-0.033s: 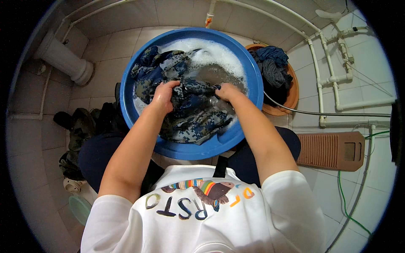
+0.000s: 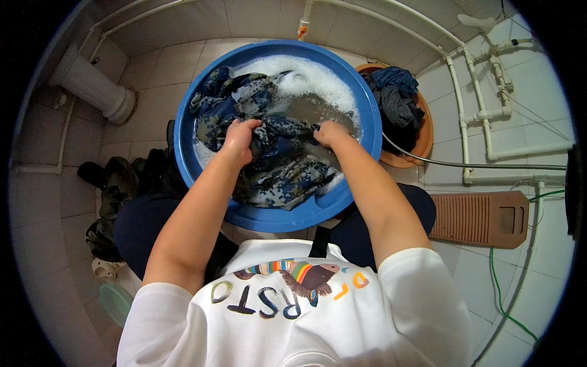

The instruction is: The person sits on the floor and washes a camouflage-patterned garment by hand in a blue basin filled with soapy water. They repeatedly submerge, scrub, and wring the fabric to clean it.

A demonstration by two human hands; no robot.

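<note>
A wet blue-grey camouflage garment lies bunched in a wide blue basin, partly under murky, foamy water. My left hand grips a fold of it near the middle, thumb and fingers closed on the cloth. On the right, my right hand pinches another part of the same garment at the water's surface. A stretch of twisted cloth runs between the two hands. Some fingertips are hidden by the hands and the fabric.
Right of the blue basin stands an orange-brown basin of dark clothes. A grey hose crosses there, and a brown washboard lies nearby. Dark clothes and a pale green bowl sit at left, below a white pedestal.
My right hand has shifted very slightly to the right with the cloth, and the water beside it has moved. My left hand stays almost in place.
</note>
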